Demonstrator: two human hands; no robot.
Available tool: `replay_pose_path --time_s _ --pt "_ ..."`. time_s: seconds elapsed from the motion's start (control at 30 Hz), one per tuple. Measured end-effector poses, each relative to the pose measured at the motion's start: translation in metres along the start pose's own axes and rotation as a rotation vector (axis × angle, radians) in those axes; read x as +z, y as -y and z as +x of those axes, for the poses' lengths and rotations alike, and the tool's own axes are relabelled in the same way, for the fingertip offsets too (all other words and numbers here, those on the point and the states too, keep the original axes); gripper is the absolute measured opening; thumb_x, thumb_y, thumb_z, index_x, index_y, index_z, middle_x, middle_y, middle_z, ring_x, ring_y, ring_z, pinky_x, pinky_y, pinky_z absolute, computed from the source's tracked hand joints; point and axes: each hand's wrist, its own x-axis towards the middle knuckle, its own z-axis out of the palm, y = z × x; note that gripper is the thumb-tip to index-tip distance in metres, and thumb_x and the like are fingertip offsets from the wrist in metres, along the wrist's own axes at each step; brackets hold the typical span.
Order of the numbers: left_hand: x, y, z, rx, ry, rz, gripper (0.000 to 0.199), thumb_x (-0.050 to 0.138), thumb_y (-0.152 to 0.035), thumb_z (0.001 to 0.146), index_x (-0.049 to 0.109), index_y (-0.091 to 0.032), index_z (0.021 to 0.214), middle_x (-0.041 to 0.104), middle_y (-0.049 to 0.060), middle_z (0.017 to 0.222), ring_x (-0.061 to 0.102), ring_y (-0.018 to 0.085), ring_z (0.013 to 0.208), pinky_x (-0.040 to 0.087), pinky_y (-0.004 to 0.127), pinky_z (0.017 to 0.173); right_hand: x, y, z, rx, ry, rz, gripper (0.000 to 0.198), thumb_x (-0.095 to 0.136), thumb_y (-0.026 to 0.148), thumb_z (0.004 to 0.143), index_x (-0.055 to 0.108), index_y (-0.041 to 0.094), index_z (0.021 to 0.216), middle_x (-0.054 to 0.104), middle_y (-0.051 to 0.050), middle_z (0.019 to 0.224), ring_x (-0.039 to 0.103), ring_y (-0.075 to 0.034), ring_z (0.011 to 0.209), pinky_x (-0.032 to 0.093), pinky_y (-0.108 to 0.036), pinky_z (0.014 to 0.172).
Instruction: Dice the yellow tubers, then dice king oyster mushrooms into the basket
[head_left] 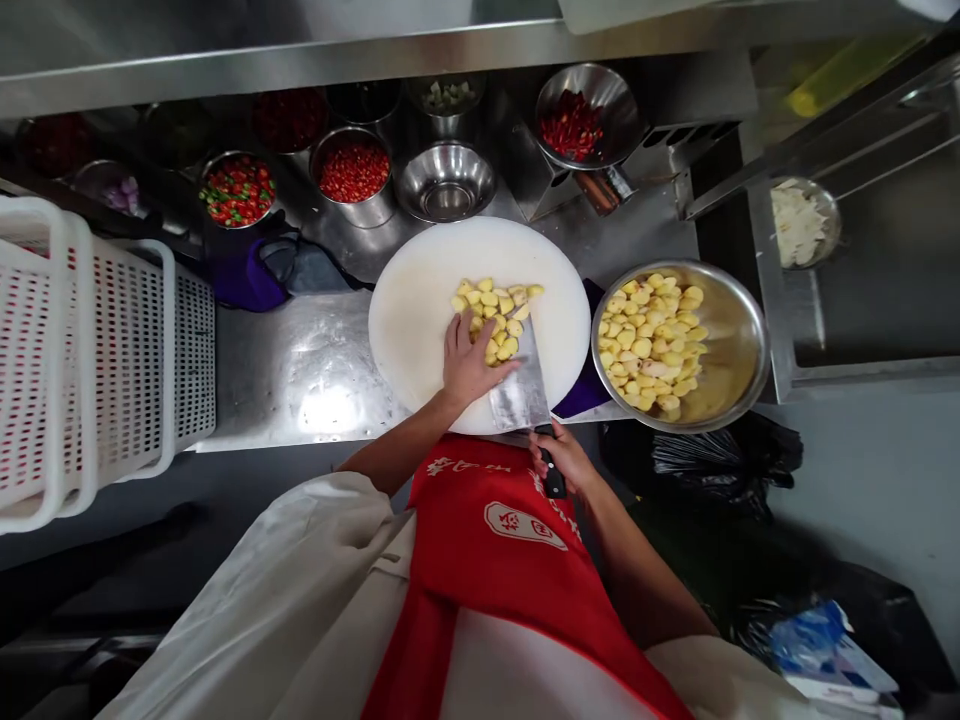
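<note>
On the round white cutting board (pixel 409 330) lies a heap of cut yellow potato pieces (pixel 489 298). My left hand (pixel 471 365) rests over the near side of the heap, fingers spread and thumb reaching to the cleaver blade; some pieces are hidden beneath it. Wrapped round the black handle of a cleaver (pixel 526 385), my right hand (pixel 566 458) is at the board's near edge. The broad blade lies nearly flat on the board, its far end against the pieces. To the right, a steel bowl (pixel 731 350) holds many more potato pieces.
White perforated baskets (pixel 127 350) stand at the left. Behind the board are a shallow steel bowl (pixel 448 180), a pot of chopped red chillies (pixel 354 172) and a pan of red chillies (pixel 574 125). A steel shelf edge (pixel 300 65) crosses above; black bags (pixel 705 455) lie below right.
</note>
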Motion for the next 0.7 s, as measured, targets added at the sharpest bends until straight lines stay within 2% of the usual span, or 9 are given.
replay_pose_path --time_s 0.17,0.27,0.37,0.53,0.7 --pt "0.008 -0.003 0.001 -0.089 -0.086 -0.032 0.064 0.056 -0.065 0.085 0.052 -0.022 0.133 0.030 0.014 0.153 0.024 0.031 0.145 0.031 0.051 0.117 0.015 0.000 0.008 -0.005 0.074 -0.032 0.037 0.070 0.032 0.070 0.041 0.024 0.091 0.049 0.011 0.054 0.039 -0.009 0.036 0.034 -0.021 0.034" --pt "0.007 -0.005 -0.002 -0.141 -0.109 -0.023 0.061 0.054 -0.062 0.087 0.050 -0.022 0.133 0.029 0.014 0.152 0.025 0.030 0.144 0.033 0.049 0.116 0.012 0.001 0.009 -0.017 0.129 -0.047 0.032 0.067 0.029 0.071 0.042 0.023 0.089 0.050 0.011 0.054 0.039 -0.008 0.036 0.034 -0.021 0.034" --pt "0.002 -0.019 -0.007 -0.159 -0.159 -0.016 0.059 0.057 -0.060 0.086 0.050 -0.024 0.133 0.029 0.012 0.151 0.027 0.029 0.144 0.036 0.046 0.115 0.000 0.004 0.006 -0.031 0.178 -0.058 0.029 0.066 0.029 0.071 0.042 0.023 0.087 0.049 0.011 0.054 0.039 -0.008 0.036 0.033 -0.020 0.033" --pt "-0.001 -0.073 -0.006 -0.137 -0.172 0.091 0.059 0.056 -0.057 0.088 0.048 -0.025 0.136 0.023 0.011 0.156 0.021 0.030 0.148 0.034 0.050 0.117 -0.038 0.015 -0.015 -0.092 0.234 -0.043 0.027 0.066 0.029 0.073 0.044 0.023 0.087 0.049 0.010 0.054 0.039 -0.008 0.037 0.033 -0.020 0.034" --pt "0.023 -0.151 0.012 0.043 -0.187 0.115 0.059 0.057 -0.057 0.087 0.049 -0.027 0.137 0.030 0.011 0.154 0.022 0.032 0.148 0.033 0.056 0.117 -0.097 0.023 -0.047 -0.161 0.177 0.057 0.029 0.067 0.030 0.073 0.042 0.023 0.086 0.048 0.010 0.052 0.038 -0.009 0.036 0.034 -0.021 0.034"
